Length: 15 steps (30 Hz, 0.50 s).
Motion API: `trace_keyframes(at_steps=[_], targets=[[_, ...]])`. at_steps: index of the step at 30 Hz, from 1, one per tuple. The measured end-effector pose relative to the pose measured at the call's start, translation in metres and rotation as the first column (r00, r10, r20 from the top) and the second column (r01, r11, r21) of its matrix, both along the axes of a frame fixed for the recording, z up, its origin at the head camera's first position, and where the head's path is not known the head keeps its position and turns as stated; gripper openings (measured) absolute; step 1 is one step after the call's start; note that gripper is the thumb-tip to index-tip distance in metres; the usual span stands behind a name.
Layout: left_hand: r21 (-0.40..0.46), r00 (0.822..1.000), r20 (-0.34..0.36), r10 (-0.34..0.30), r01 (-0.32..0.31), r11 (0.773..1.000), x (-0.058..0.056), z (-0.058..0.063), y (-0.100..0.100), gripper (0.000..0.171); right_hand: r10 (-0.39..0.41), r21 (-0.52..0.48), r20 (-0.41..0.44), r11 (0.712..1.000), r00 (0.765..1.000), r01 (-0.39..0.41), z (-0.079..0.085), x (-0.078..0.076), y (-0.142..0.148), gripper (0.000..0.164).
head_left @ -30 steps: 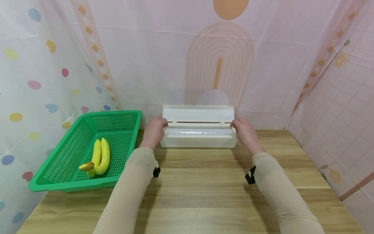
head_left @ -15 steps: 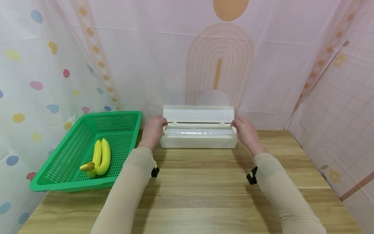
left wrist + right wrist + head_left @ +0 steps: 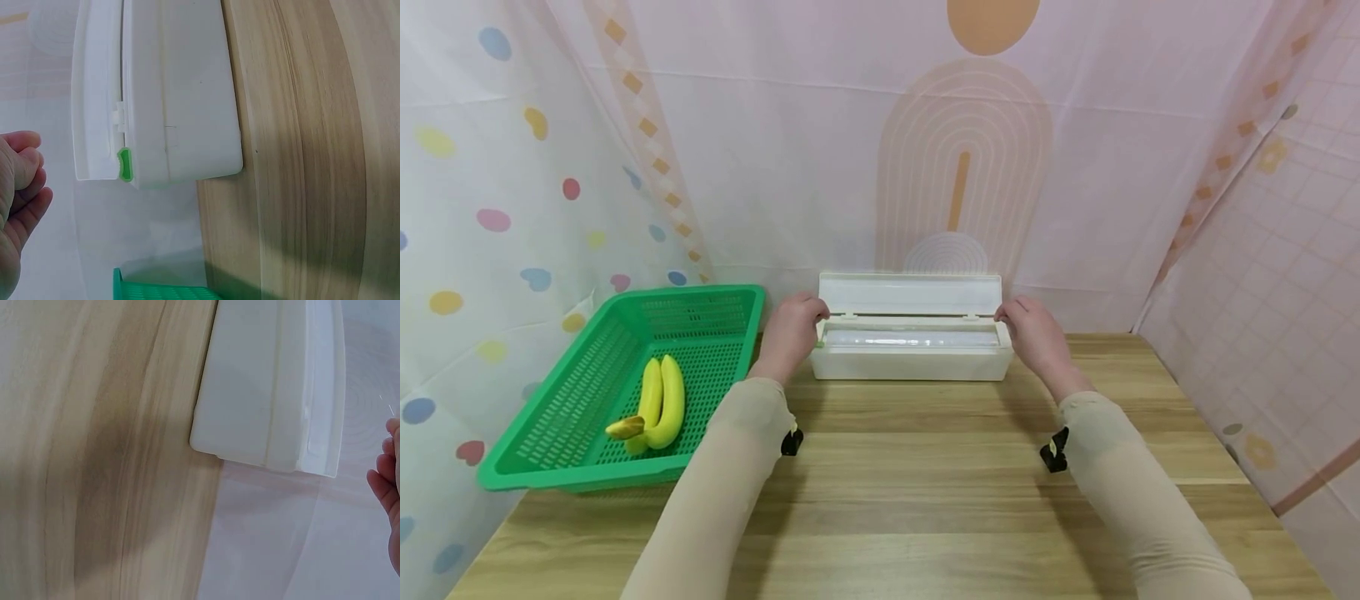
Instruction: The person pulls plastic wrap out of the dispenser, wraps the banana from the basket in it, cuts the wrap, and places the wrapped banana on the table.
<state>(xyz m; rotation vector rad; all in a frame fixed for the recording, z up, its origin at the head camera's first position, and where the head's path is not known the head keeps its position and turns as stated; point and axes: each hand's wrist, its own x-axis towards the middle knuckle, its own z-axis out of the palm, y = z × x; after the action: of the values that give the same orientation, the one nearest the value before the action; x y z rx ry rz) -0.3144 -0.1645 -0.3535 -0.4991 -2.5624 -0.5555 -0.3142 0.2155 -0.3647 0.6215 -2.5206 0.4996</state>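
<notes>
A white cling film dispenser [image 3: 912, 365] stands against the back curtain with its lid [image 3: 910, 293] raised. Inside lies a shiny clear roll of cling film [image 3: 913, 337]. My left hand [image 3: 790, 332] is at the box's left end, thumb and forefinger pinched together. At the opposite end my right hand [image 3: 1036, 336] pinches likewise. Clear film between the hands barely shows; faint glints appear by the right fingertips in the right wrist view. Both wrist views show the fingers apart from the box. A small green piece [image 3: 125, 164] sits at the dispenser's left end.
On the left a green plastic basket [image 3: 587, 479] holds yellow bananas [image 3: 672, 402]. Wooden tabletop [image 3: 917, 483] stretches in front of the dispenser. Patterned curtains [image 3: 820, 167] enclose the back and sides.
Both hands have drifted slightly apart and a little upward from the box's ends. The green piece at the left end has come into sight. Dispenser, basket and bananas stay in place.
</notes>
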Motion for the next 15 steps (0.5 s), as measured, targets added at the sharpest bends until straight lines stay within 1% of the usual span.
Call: trace_keyframes(at_steps=[6,10,15], targets=[[0.009,1.0,-0.022,-0.019,0.019,1.0,0.001,0.003,-0.001,0.023,0.018,0.001,-0.033,1.0,0.999,-0.018,0.004,0.001,0.001,0.007],[0.01,0.999,-0.045,-0.017,0.018,1.0,0.001,0.005,-0.002,0.019,0.028,0.006,-0.053,1.0,0.998,-0.028,0.008,0.002,0.001,0.007],[-0.007,0.998,-0.063,-0.018,0.018,1.0,0.001,0.01,-0.002,0.016,0.028,-0.007,-0.04,1.0,0.999,-0.028,0.015,0.003,0.0,0.006]])
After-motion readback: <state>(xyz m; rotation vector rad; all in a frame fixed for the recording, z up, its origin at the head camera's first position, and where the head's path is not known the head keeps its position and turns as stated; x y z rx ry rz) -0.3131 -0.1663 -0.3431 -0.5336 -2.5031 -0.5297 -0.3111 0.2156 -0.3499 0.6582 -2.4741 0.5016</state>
